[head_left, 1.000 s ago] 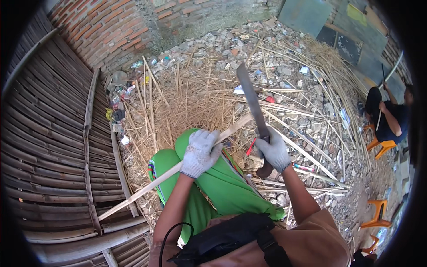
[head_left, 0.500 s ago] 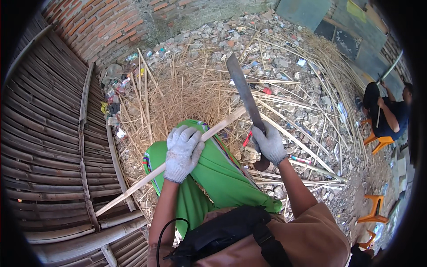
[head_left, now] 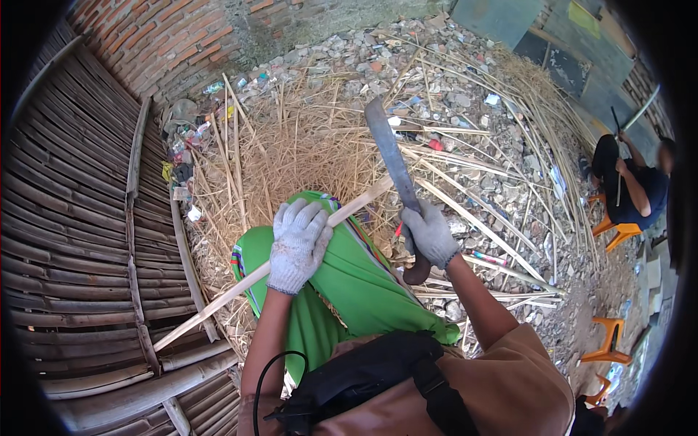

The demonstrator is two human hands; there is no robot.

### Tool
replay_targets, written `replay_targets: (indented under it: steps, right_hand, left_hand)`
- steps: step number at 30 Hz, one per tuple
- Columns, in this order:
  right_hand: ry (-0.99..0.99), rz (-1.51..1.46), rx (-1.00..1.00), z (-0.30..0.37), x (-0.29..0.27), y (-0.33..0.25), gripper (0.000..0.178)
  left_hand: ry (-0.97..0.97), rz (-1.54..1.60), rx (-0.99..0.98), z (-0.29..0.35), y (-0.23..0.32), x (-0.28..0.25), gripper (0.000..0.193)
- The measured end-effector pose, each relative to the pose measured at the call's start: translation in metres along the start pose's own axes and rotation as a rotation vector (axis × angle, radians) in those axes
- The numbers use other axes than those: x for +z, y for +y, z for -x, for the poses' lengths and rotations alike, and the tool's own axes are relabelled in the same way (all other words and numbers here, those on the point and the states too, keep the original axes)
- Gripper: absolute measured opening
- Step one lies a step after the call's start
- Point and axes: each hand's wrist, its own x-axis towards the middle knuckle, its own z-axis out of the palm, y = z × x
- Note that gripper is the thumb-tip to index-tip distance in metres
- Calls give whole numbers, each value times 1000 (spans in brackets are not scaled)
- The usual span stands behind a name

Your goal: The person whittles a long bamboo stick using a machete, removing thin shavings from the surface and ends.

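Across my green-clad leg [head_left: 340,254] lies a long pale bamboo strip [head_left: 361,201], slanting from the lower left up to the right. My left hand [head_left: 299,245], in a whitish knit glove, is closed over it on the thigh; the palm hides part of the strip. A machete [head_left: 390,152] with a long dark blade and a curved dark handle is gripped in my gloved right hand [head_left: 430,234]. Its blade points up and away, and its edge is close to the far end of the strip; whether they touch I cannot tell.
Dry shavings [head_left: 313,145] heap in front of my knees. Split bamboo strips [head_left: 487,225] lie over the rubble. A bamboo slat wall [head_left: 73,218] stands at left, a brick wall [head_left: 167,51] beyond. At right sits another person [head_left: 629,185] holding a rod, near an orange stool [head_left: 609,340].
My right hand has shifted slightly left and nearer to me with the machete, so more of its curved handle shows. My left hand and the strip have barely moved.
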Motion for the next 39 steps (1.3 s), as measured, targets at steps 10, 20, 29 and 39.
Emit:
replay_targets:
  steps: [10,20,29,39]
  right_hand:
    - [-56,-45,35,4,13,1,21]
    - [-151,-20,72,4,19,-2,24]
    - [30,-68,33,-6,16,2,22]
    - [19,53,-1,-2,6,-6,23]
  left_hand:
    - [15,-2,9,-1,-1,2,34]
    - [-5,23,2,-2,-2,3,32]
    - [37,63,11,-2,-1,0,31]
    - [107,-88,-206,99,-37,-57,47]
